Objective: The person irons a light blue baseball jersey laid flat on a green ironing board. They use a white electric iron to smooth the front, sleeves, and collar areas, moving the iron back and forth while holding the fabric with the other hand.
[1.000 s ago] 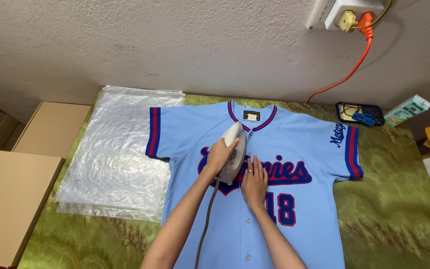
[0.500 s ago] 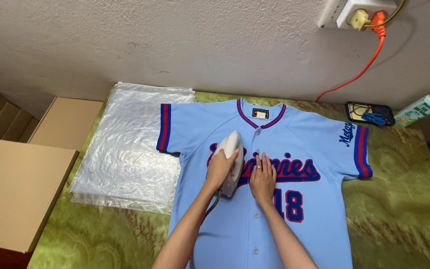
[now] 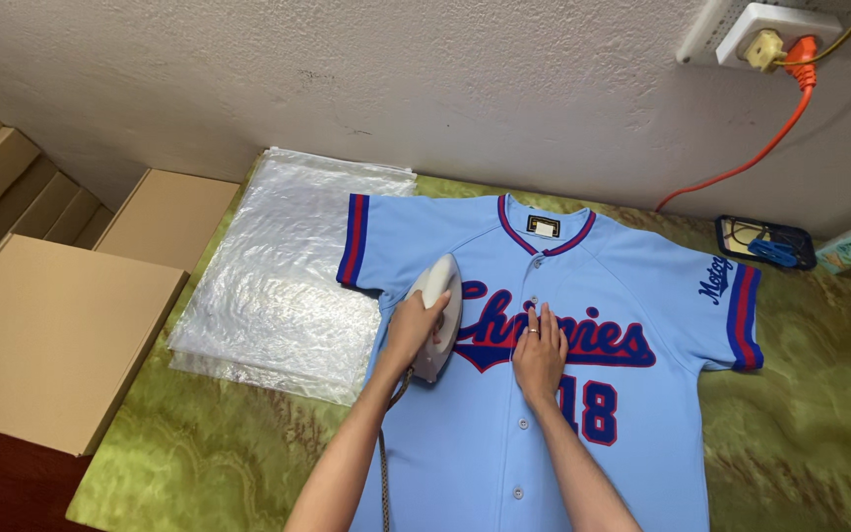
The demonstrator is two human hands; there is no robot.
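Observation:
A light blue baseball jersey [image 3: 642, 296] with dark blue and red trim lies flat, front up, on a green patterned cloth [image 3: 219, 453]. My left hand [image 3: 414, 325] grips the handle of a white clothes iron [image 3: 440, 305] resting on the jersey's chest, left of the buttons. My right hand [image 3: 540, 355], wearing a ring, lies flat with fingers spread on the chest lettering, just right of the button line. The iron's cord [image 3: 382, 463] runs down beside my left forearm.
A stack of clear plastic bags [image 3: 288, 276] lies left of the jersey. Brown cardboard boxes [image 3: 51, 335] stand at the far left. A wall outlet [image 3: 760, 30] with an orange cable [image 3: 760, 148] is top right. A small dark tray [image 3: 765, 241] sits at the right.
The iron and my left hand slid slightly left and down across the chest. My right hand stayed flat on the lettering. The view shifted left.

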